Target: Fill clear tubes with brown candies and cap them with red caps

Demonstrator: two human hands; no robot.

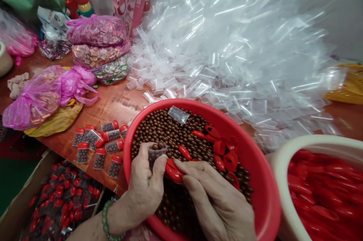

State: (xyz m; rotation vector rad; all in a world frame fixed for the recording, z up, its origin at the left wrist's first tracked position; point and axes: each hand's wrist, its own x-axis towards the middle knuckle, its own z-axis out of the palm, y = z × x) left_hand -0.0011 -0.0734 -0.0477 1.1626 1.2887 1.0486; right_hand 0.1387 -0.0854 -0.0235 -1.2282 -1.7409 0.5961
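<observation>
Holding a small clear tube [157, 153] filled with brown beads, the left hand [147, 184] pinches it upright over the red basin [255, 165], while the right hand [215, 199] grips a red cap [172, 171] just beside the tube's side. Both hands rest on the mass of brown beads [170, 127] in the basin, where more loose red caps [224, 150] lie. Left of the basin, capped filled tubes [99, 146] lie on the table [113, 101]; a cardboard box [56, 199] below holds many more. A heap of clear bags [241, 52] rises behind, and a white tub of red caps [326, 192] sits at right.
</observation>
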